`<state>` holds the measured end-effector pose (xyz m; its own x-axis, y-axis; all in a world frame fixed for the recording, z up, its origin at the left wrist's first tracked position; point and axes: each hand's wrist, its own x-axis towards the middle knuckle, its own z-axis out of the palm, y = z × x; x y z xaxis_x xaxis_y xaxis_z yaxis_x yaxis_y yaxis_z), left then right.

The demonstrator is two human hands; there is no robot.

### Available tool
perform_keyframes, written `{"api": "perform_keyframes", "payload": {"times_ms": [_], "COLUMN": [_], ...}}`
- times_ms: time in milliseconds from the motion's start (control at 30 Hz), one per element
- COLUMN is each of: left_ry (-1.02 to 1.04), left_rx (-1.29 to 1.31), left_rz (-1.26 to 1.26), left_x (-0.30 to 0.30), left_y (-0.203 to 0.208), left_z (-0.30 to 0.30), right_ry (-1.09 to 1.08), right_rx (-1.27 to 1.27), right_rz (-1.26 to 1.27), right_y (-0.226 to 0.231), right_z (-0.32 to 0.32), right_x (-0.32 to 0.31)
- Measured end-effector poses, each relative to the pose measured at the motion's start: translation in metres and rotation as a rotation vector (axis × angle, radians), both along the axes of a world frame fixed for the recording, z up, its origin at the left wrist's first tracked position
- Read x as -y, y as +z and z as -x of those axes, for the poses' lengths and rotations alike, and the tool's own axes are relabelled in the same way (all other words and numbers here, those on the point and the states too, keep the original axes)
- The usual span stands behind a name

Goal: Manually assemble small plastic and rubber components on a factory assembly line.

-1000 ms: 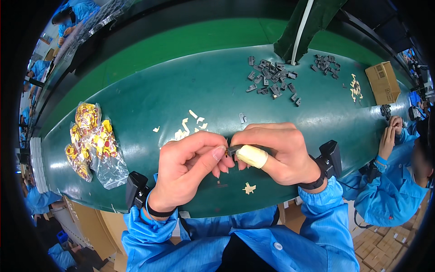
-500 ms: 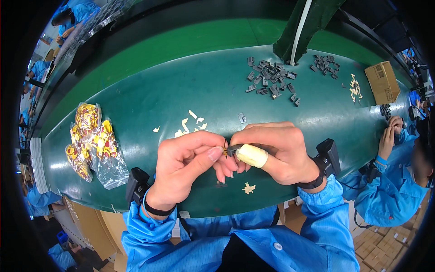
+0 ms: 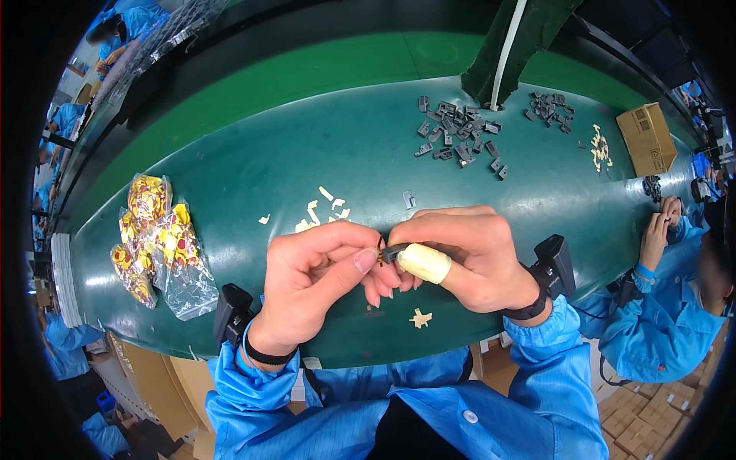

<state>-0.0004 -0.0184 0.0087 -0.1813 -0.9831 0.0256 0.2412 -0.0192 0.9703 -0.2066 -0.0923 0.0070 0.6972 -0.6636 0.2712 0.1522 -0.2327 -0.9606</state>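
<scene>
Above the near part of the green table my two hands meet. My left hand [image 3: 305,280] is closed, thumb against fingers, on a tiny yellow-and-black piece [image 3: 379,260] that is mostly hidden. My right hand [image 3: 479,257] pinches a small dark plastic part [image 3: 393,251], its thumb wrapped in pale yellow tape [image 3: 426,264]. The dark part's left end touches or nearly touches the tiny piece; the fingers hide the exact contact. Below the hands lies a cream cut-out scrap [image 3: 420,318], and beyond them a single grey plastic part [image 3: 409,200].
Clear bags of yellow and red pieces [image 3: 175,238] lie at the left. Cream strips [image 3: 313,211] are scattered beyond my left hand. Dark plastic parts [image 3: 458,130] are heaped near a post [image 3: 510,57]. A cardboard box [image 3: 645,142] and a co-worker's hands [image 3: 658,234] are at the right.
The dark part has shifted very slightly left toward my left fingertips, and less of the yellow-and-black piece shows. Otherwise both hands hold nearly the same position.
</scene>
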Motion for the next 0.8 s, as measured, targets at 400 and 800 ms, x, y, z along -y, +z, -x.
{"api": "perform_keyframes", "payload": {"times_ms": [400,800], "left_ry": [0.019,0.040], "left_rx": [0.023,0.132], "left_rz": [-0.053,-0.006], "left_x": [-0.0003,-0.0016], "left_y": [0.0038,0.0029], "left_z": [-0.0047,-0.0020], "right_ry": [0.000,0.018], "right_rx": [0.028,-0.037], "right_rz": [-0.120,0.009], "right_y": [-0.0013,0.0034], "right_z": [0.0026,0.0006], "right_x": [-0.0019,0.0000]}}
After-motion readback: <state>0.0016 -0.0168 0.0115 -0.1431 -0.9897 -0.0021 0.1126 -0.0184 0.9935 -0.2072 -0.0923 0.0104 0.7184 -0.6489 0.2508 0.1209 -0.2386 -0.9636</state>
